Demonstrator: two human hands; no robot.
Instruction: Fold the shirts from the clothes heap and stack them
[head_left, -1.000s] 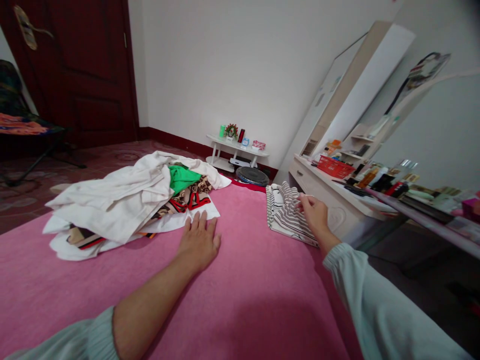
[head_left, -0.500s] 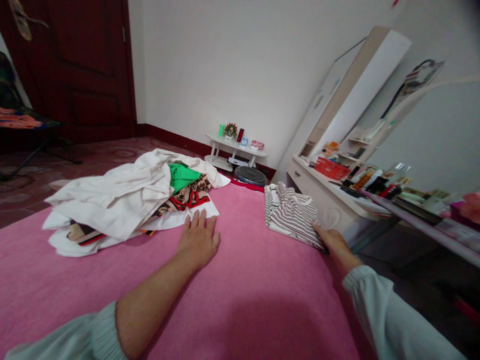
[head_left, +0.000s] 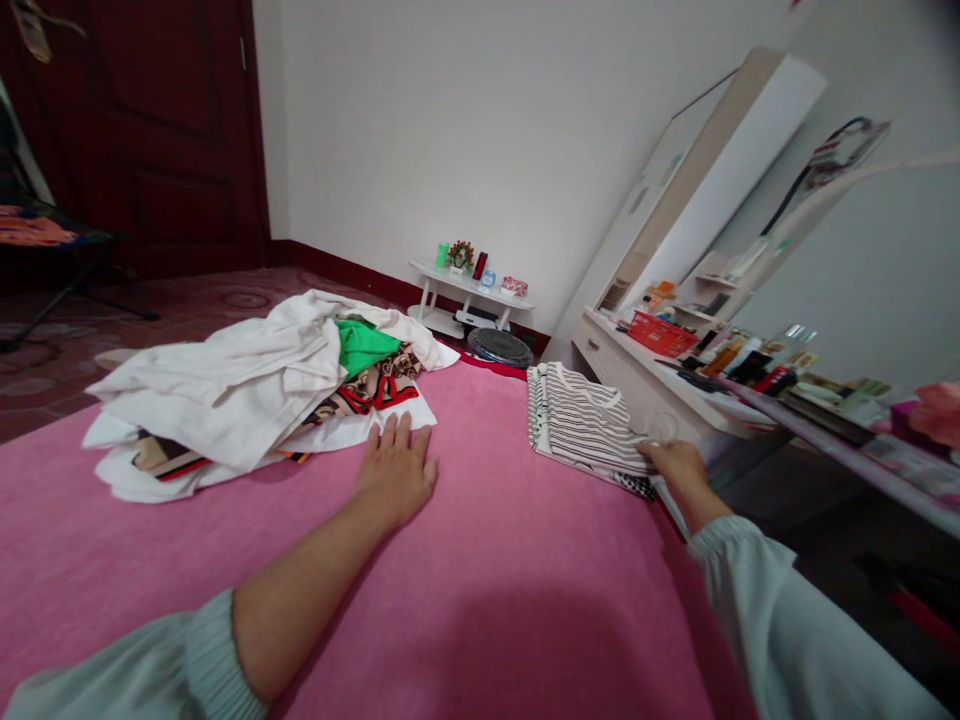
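Striped garment (head_left: 589,415), right of frame centre: thin, soft-looking knit, dark lines on white, laid flat in a rough rectangle with a pale curved neckline at its right side. Beneath it, other folded fabrics; a black-and-white patterned corner (head_left: 636,484) shows at lower right. Right hand (head_left: 679,470) pinches the garment's right edge between thumb and fingers. Left hand (head_left: 394,475), lower centre, lies palm down, fingers spread, on a plush pink cover (head_left: 480,540), fingertips at the border of a white cloth. Left of centre, a loose heap: rumpled matte white fabric (head_left: 225,390), smooth green piece (head_left: 364,347), brown print with red trim (head_left: 375,392). Pale dresser (head_left: 622,372) stands close beyond the right hand, bearing a red plastic basket (head_left: 660,333). Upper centre, low white stand (head_left: 435,270); dark red door (head_left: 165,130), upper left.
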